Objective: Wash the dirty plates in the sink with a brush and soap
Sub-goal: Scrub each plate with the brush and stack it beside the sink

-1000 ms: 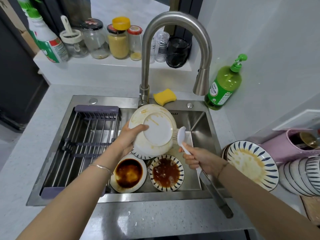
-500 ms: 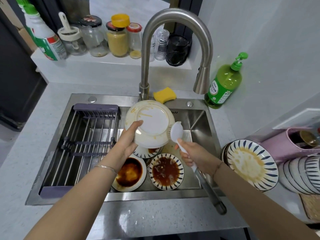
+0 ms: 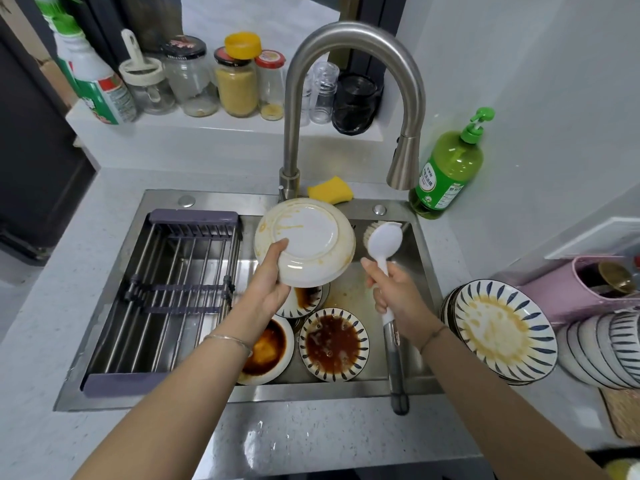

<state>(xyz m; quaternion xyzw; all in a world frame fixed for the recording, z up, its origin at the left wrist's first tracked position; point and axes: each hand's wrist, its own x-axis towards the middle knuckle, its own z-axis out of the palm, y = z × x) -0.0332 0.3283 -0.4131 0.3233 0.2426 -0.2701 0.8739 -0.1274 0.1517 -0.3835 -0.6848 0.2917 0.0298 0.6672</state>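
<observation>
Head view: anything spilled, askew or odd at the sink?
Nothing broken. Brownish residue is smeared on the sink floor beside the dirty plates, and wet patches sit on the counter at its front edge. The plate in the left hand shows yellow streaks on its underside.

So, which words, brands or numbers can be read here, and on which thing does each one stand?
No text here reads clearly.
Green soap bottle: label print, too blurred to read.
White bottle on the ledge: label, too blurred to read.
Black jar lid: red print, too blurred to read.
Brush: small red mark on the handle, too small to read.
</observation>
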